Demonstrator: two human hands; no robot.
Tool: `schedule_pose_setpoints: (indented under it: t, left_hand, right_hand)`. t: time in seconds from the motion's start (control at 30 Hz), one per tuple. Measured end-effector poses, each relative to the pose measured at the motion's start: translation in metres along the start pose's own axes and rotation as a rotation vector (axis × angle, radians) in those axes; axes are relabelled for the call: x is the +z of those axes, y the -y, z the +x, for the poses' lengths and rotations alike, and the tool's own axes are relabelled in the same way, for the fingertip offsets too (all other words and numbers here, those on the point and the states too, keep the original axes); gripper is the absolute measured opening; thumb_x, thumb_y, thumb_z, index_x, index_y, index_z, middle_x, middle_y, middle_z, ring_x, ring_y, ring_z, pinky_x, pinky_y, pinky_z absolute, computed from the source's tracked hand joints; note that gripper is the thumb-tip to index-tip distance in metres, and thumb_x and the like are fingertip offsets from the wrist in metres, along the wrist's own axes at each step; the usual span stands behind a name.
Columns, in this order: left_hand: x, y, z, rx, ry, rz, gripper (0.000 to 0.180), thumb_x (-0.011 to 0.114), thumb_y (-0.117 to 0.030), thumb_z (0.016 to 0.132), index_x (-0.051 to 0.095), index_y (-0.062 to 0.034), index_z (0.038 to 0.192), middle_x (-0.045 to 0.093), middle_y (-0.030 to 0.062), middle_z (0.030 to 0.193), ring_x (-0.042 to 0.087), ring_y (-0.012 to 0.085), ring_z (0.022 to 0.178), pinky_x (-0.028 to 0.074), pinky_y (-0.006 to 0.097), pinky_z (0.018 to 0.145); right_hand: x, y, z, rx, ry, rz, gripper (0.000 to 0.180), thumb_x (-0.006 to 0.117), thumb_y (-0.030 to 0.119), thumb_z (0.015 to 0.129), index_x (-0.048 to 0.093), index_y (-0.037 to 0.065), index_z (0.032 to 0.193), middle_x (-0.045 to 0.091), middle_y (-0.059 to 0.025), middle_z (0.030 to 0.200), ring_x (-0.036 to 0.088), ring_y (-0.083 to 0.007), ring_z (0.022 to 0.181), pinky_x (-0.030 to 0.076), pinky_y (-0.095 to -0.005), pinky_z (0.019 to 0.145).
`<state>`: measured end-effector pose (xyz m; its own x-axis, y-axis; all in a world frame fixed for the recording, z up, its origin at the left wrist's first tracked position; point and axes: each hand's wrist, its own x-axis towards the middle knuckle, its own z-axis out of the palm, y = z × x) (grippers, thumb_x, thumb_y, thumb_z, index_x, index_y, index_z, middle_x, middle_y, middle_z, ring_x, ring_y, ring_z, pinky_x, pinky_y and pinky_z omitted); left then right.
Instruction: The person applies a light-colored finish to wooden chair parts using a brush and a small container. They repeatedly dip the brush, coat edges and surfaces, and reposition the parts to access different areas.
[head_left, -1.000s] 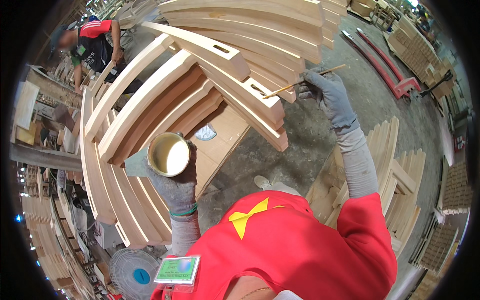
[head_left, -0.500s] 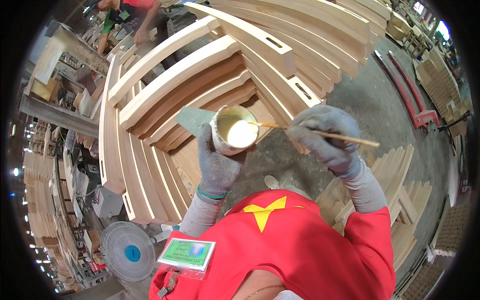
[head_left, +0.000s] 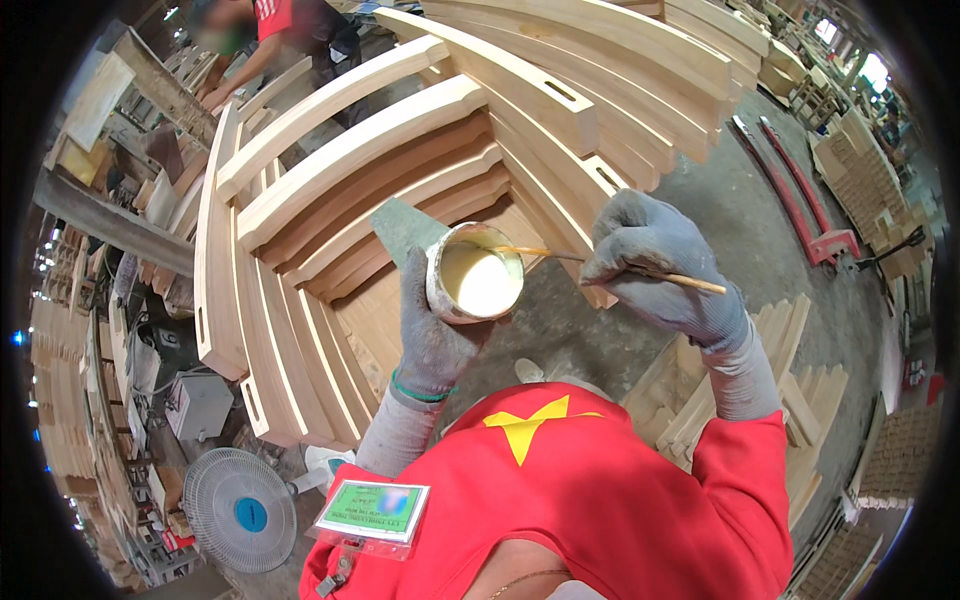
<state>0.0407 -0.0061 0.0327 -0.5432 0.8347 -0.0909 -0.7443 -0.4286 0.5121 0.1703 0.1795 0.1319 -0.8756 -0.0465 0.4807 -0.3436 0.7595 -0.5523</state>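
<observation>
A round tub with a smeared rim and whitish liquid inside is gripped by my gloved left hand, its opening facing up. A flat grey-green plate juts out beside the tub on its far left; whether the same hand pinches it is hidden. My gloved right hand is closed around a thin wooden stick, whose far end reaches over the tub's rim. Beyond both hands stand stacked pale wooden frames with curved rails and slotted ends.
A fan stands at lower left near a grey box. Wooden pieces lie stacked on the right, below a red pallet jack. Another person works at the far left, beyond the frames.
My right hand has turned slightly, and the stick's back end has shifted left. The tub sits slightly lower and further right in view. The other person has shifted posture.
</observation>
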Motion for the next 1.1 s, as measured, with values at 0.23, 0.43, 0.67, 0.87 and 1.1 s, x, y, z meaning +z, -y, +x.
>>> schedule_pose_setpoints:
  t: [0.23, 0.43, 0.67, 0.87, 1.1]
  left_hand:
    - [-0.042, -0.014, -0.017, 0.111, -0.126, 0.011, 0.057, 0.034, -0.053, 0.087, 0.044, -0.0091, 0.122, 0.053, 0.0158, 0.109, 0.052, 0.0327, 0.094, 0.043, 0.042, 0.076]
    - [-0.083, -0.017, -0.049, 0.014, -0.12, -0.104, 0.059, 0.038, -0.048, 0.085, 0.038, -0.0077, 0.129, 0.045, 0.0193, 0.123, 0.043, 0.0405, 0.111, 0.036, 0.048, 0.092]
    - [-0.127, -0.008, -0.088, -0.069, -0.26, -0.334, 0.052, 0.042, -0.049, 0.083, 0.048, -0.0107, 0.118, 0.05, 0.0162, 0.116, 0.047, 0.0371, 0.107, 0.037, 0.052, 0.092]
    - [-0.124, 0.014, -0.105, 0.466, -0.357, 0.917, 0.04, 0.053, -0.041, 0.079, 0.055, -0.0107, 0.105, 0.057, 0.0097, 0.103, 0.055, 0.0283, 0.096, 0.046, 0.046, 0.082]
    - [-0.097, 0.027, -0.119, 0.749, -0.381, 1.542, 0.045, 0.075, -0.015, 0.063, 0.052, -0.0028, 0.1, 0.057, 0.0123, 0.092, 0.056, 0.0229, 0.087, 0.047, 0.035, 0.076]
  right_hand:
    - [-0.01, 0.004, -0.037, 0.399, -0.671, 0.217, 0.019, 0.053, 0.0, 0.076, 0.065, 0.0, 0.091, 0.056, -0.0084, 0.082, 0.056, -0.0152, 0.074, 0.045, -0.0248, 0.067]
    - [0.042, -0.092, -0.103, 0.386, -0.873, 0.694, 0.041, 0.043, 0.013, 0.092, 0.035, -0.003, 0.129, 0.057, -0.0149, 0.106, 0.055, -0.0202, 0.098, 0.046, -0.0301, 0.083]
    - [0.132, -0.166, -0.121, 0.851, -0.466, -0.094, 0.071, 0.073, 0.041, 0.066, 0.046, 0.004, 0.12, 0.059, -0.0135, 0.105, 0.059, -0.0233, 0.092, 0.047, -0.0344, 0.078]
    - [0.15, -0.197, -0.126, 0.795, -0.751, 0.18, 0.056, 0.073, 0.038, 0.067, 0.054, 0.005, 0.109, 0.063, -0.0109, 0.098, 0.06, -0.0199, 0.088, 0.047, -0.0331, 0.077]
    - [0.144, -0.199, -0.122, 0.75, -0.843, 0.721, 0.051, 0.074, 0.024, 0.07, 0.053, 0.001, 0.11, 0.061, -0.0059, 0.101, 0.055, -0.0111, 0.089, 0.045, -0.0258, 0.079]
